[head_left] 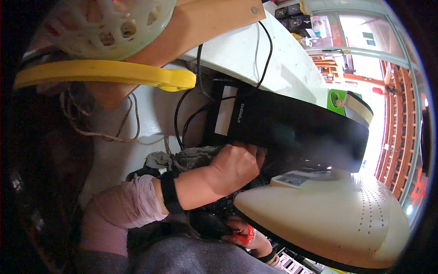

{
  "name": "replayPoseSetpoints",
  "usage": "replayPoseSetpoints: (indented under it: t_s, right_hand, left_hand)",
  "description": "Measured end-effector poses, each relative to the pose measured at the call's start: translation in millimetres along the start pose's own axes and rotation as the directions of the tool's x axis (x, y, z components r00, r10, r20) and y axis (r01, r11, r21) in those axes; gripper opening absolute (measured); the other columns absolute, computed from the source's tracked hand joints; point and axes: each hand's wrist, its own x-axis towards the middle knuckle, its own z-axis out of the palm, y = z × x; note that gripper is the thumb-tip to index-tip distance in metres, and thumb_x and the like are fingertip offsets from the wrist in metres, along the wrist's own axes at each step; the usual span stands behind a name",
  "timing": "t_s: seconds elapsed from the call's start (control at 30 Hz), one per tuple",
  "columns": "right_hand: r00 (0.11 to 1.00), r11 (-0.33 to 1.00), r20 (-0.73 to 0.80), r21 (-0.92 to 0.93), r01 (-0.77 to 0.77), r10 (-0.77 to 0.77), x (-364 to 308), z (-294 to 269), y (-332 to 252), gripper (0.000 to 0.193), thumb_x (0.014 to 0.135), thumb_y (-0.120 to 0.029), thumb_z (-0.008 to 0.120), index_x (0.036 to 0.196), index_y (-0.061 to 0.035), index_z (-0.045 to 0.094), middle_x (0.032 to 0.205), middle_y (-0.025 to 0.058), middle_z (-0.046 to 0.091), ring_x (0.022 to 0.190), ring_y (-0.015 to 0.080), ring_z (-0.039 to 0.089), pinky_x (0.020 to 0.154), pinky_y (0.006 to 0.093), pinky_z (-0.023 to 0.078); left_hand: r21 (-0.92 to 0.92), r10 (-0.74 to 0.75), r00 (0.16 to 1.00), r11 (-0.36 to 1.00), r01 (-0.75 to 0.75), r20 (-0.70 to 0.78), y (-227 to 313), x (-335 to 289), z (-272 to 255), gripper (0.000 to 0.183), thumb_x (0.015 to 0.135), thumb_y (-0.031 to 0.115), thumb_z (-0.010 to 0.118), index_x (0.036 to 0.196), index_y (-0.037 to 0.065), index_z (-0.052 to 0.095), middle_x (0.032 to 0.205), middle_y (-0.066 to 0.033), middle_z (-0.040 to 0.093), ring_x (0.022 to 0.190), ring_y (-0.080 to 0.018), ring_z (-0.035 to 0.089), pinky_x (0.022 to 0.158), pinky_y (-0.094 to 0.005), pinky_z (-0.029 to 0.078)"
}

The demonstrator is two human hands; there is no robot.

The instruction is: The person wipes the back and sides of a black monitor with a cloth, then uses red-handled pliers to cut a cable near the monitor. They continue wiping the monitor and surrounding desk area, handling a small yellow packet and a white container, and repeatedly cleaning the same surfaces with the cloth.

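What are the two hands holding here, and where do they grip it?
One hand grips the black box's lower edge. The other hand holds a small red thing by its end.

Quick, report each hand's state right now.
Left hand: closed against the edge of the black flat device; whether it grips it cannot be told.
Right hand: mostly hidden, fingers curled on a small red item.

Left hand sits mid-frame, knuckles up and fingers curled under, so you can't really see the fingertips. Its forearm runs in from the lower left with a rolled-up pink sleeve and a black wrist strap. Right hand is low centre, fingers closed, mostly hidden.
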Motion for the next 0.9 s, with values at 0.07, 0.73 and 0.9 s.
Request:
replayPoseSetpoints:
  t_s: [0.07, 0.73, 0.9]
  right_hand:
    - [1.000, 1.000, -0.002, 0.024, 0.007, -0.007, -1.2, 1.7, 5.0, 0.045, 0.075, -0.024, 0.076, 0.106, 0.0049, 0.061, 0.112, 0.0200, 0.058, 0.106, 0.0336, 0.055, 0.092, 0.0369, 0.042]
    - [0.999, 0.988, -0.035, 0.151, 0.013, -0.008, -0.4, 8.0, 15.0, 0.042, 0.074, -0.020, 0.077, 0.104, 0.0036, 0.062, 0.107, 0.0184, 0.059, 0.101, 0.0309, 0.055, 0.089, 0.0366, 0.043]
    - [1.000, 0.985, -0.020, 0.170, 0.027, -0.024, 0.3, 6.5, 18.2, 0.041, 0.073, -0.020, 0.077, 0.103, 0.0035, 0.062, 0.104, 0.0177, 0.059, 0.098, 0.0304, 0.057, 0.086, 0.0363, 0.044]
  left_hand:
    - [0.040, -0.018, 0.999, 0.999, 0.016, 0.041, 1.8, 0.3, -0.9, 0.023, 0.081, 0.015, 0.055, 0.099, 0.005, 0.064, 0.079, -0.0101, 0.062, 0.071, -0.0236, 0.063, 0.053, -0.0335, 0.050]
    - [-0.121, -0.131, 0.951, 0.978, 0.170, 0.279, -13.5, -14.5, -39.4, 0.017, 0.074, 0.016, 0.057, 0.085, 0.004, 0.064, 0.071, -0.0148, 0.065, 0.064, -0.0282, 0.066, 0.053, -0.0410, 0.053]
    - [-0.219, -0.188, 0.946, 0.943, 0.249, 0.266, -28.7, -25.1, -52.1, 0.017, 0.079, 0.016, 0.054, 0.092, 0.008, 0.062, 0.076, -0.0155, 0.063, 0.066, -0.0339, 0.064, 0.056, -0.0448, 0.052]
